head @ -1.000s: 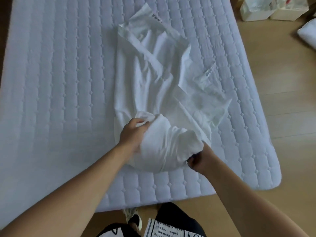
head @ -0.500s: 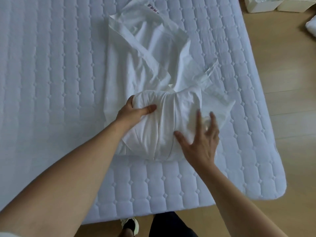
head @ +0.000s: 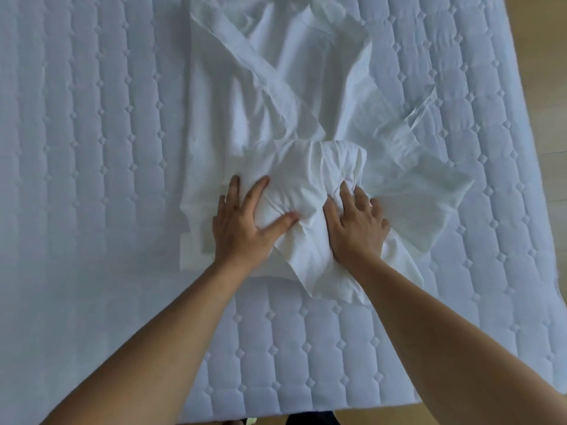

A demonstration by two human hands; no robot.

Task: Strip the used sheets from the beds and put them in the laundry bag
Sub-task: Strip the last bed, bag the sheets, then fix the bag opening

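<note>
One white sheet (head: pixel 276 96) lies loosely gathered on the bare quilted mattress (head: pixel 92 148), its rolled end bunched at the centre under your hands. Your left hand (head: pixel 242 222) presses flat, fingers spread, at nine o'clock of the roll; your right hand (head: pixel 356 222) digs into the folds at three o'clock, neither closed round it. It looks light, soft and floppy, so I'd scoop under the bundle from both sides, or loose tails at twelve will trail. No laundry bag is in view.
</note>
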